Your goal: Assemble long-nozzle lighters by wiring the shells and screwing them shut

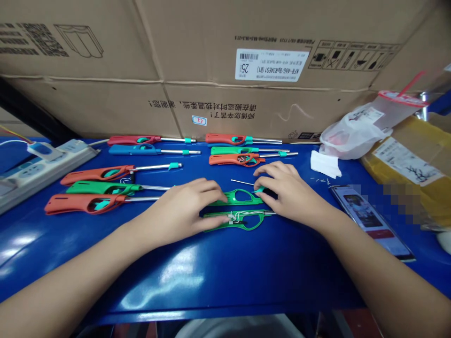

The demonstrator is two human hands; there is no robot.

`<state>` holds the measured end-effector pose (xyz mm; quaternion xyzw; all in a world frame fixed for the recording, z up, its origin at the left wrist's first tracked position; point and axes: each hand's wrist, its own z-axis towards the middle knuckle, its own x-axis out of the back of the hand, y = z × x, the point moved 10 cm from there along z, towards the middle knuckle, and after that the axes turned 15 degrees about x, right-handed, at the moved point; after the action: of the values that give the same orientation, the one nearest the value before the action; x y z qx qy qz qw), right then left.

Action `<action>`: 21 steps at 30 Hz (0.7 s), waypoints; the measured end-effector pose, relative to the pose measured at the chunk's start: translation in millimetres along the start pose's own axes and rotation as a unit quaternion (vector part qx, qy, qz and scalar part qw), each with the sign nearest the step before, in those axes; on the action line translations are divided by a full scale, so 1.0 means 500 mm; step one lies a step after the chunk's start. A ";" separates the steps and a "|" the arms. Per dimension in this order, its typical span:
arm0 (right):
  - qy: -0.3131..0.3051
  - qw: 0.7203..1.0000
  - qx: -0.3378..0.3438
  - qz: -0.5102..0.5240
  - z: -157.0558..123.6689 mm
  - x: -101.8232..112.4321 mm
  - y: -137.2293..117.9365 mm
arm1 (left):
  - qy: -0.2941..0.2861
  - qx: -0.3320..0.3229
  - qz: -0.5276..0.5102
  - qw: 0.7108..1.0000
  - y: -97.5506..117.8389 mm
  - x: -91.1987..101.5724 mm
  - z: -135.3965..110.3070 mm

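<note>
Two green lighter shell halves lie side by side on the blue table. The upper half (243, 196) looks bare inside, while the lower half (246, 220) carries white wires and a metal tube. My left hand (192, 206) rests over their left ends, thumb on the lower half and fingertips at the upper one, with thumb and fingers apart. Between the thumb and fingers of my right hand (285, 188) is a small teal trigger piece (260, 189), just beyond the upper half's right end. A thin metal rod (241, 181) lies beside those fingertips, partly hidden.
Orange and green lighters (88, 203) lie at left; red and blue ones (134, 149) lie behind. Further lighters (225, 139) line the back. A power strip (45, 164), phone (369, 220), bagged cup (355, 126) and taped parcel (419, 159) border the table. Cardboard (197, 56) stands behind.
</note>
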<state>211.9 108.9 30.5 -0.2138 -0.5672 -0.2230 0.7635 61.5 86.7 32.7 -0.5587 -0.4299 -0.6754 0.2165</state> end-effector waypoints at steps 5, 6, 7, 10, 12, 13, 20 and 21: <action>-0.005 1.000 0.003 -0.002 -0.007 0.010 0.005 | 0.004 0.030 0.039 0.999 -0.050 -0.012 0.020; -0.009 1.000 0.003 -0.002 -0.007 0.013 0.005 | 0.000 0.033 0.032 0.999 -0.059 -0.019 0.023; -0.012 1.000 0.003 -0.005 -0.008 0.016 0.004 | -0.004 0.033 0.025 0.999 -0.064 -0.024 0.026; 0.005 1.000 0.011 0.010 -0.007 0.033 -0.011 | -0.002 0.037 0.010 0.999 -0.070 -0.027 0.028; 0.021 0.996 0.037 0.079 -0.003 0.038 -0.037 | -0.006 0.047 -0.004 0.999 -0.068 -0.016 0.024; 0.007 0.991 0.051 0.120 0.000 0.031 -0.053 | -0.019 0.055 -0.015 0.998 -0.067 -0.009 0.021; -0.081 0.980 0.100 0.151 0.008 -0.023 -0.119 | -0.096 0.152 -0.092 0.979 -0.094 0.065 -0.027; -0.081 0.980 0.097 0.151 0.009 -0.028 -0.118 | -0.104 0.153 -0.094 0.978 -0.094 0.071 -0.033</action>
<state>170.4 64.8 22.6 -0.2389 -0.6071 -0.0310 0.7573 5.8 104.9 50.2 -0.5431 -0.5994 -0.5568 0.1889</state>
